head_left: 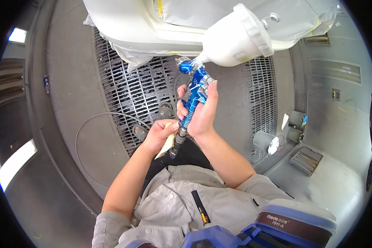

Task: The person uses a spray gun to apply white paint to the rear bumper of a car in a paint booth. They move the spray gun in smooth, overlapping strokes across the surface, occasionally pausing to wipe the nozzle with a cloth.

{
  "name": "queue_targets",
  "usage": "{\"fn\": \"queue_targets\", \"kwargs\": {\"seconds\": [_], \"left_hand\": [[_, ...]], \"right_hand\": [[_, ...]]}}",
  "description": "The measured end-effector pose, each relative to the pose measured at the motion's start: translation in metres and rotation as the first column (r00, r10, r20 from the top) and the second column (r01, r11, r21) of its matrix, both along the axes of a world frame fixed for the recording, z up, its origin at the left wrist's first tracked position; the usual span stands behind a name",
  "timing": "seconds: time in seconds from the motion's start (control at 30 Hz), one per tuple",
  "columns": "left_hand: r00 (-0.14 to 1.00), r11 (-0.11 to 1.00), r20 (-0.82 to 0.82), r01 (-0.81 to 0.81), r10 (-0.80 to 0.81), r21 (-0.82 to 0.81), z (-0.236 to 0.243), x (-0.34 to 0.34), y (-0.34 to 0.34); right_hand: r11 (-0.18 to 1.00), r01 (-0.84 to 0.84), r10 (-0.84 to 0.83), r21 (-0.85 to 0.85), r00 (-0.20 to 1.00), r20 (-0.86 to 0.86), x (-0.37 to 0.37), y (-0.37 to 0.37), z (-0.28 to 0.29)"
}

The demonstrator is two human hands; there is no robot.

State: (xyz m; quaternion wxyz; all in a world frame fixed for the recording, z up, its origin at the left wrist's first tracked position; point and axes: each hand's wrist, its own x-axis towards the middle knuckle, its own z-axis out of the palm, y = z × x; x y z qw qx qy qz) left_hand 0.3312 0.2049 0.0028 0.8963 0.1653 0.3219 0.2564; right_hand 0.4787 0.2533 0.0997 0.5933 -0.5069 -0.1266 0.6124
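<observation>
My right hand [204, 115] is closed round the grip of a blue spray gun [196, 80], fingers near its trigger. A white cup [229, 41] sits tilted on top of the gun, above its silver nozzle. A black hose fitting [179, 142] hangs from the gun's lower end. My left hand [155, 136] pinches a pale yellow cloth [166, 146] beside that fitting, its thumb at or very near the bottom of the grip.
A white vehicle body part [138, 25] with masking sheeting fills the top. Floor grates [124, 87] lie below it. A hose [87, 128] loops across the left floor. Buckets [261, 141] stand at right by a slatted metal piece [306, 161]. My sandalled feet show behind my hands.
</observation>
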Motion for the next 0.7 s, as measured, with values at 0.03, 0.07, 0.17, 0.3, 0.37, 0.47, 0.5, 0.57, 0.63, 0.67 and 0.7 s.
{"fn": "queue_targets", "kwargs": {"seconds": [0.03,0.07,0.17,0.3,0.37,0.47,0.5,0.57,0.63,0.67,0.7], "left_hand": [[1.000,1.000,0.016,0.014,-0.014,-0.003,0.000,0.000,0.000],[0.999,0.999,0.032,0.026,-0.025,-0.023,-0.001,-0.001,0.000],[0.999,0.999,0.041,0.037,-0.036,-0.011,0.000,-0.003,-0.001],[0.999,1.000,0.027,0.017,-0.018,0.024,0.003,-0.009,-0.002],[1.000,1.000,0.000,-0.024,0.024,0.011,0.001,-0.015,-0.005],[0.988,0.991,-0.119,-0.091,0.103,0.097,-0.018,-0.030,0.001],[0.981,0.994,-0.175,-0.073,0.086,0.079,-0.025,-0.042,-0.002],[0.952,0.997,-0.300,-0.075,0.064,-0.026,-0.043,-0.068,-0.012],[0.915,0.995,-0.401,-0.082,0.052,-0.057,-0.059,-0.097,-0.029],[0.894,0.993,-0.447,-0.074,0.025,-0.091,-0.065,-0.113,-0.038],[0.897,0.993,-0.441,-0.069,0.022,-0.091,-0.068,-0.129,-0.048]], "right_hand": [[1.000,0.017,-0.017,-0.023,1.000,0.014,-0.002,0.000,0.001],[1.000,0.019,-0.019,-0.020,1.000,0.016,-0.004,0.000,0.003],[0.999,0.031,-0.031,-0.029,0.999,0.028,-0.008,-0.001,0.007],[0.999,0.038,-0.038,-0.005,0.997,0.063,-0.014,-0.001,0.007],[0.994,0.104,-0.099,-0.021,0.979,0.179,-0.017,0.005,0.001],[0.982,0.188,-0.172,-0.005,0.910,0.378,-0.023,0.021,-0.015],[0.989,0.143,-0.121,-0.036,0.931,0.344,-0.023,0.021,-0.018],[0.998,-0.017,0.029,-0.063,0.978,0.207,-0.020,0.020,-0.023],[0.984,-0.174,0.173,-0.026,0.984,-0.040,-0.016,0.018,-0.024],[0.985,-0.170,0.168,-0.035,0.985,-0.037,-0.014,0.017,-0.025],[0.986,-0.164,0.163,-0.026,0.986,-0.040,-0.012,0.018,-0.026]]}}
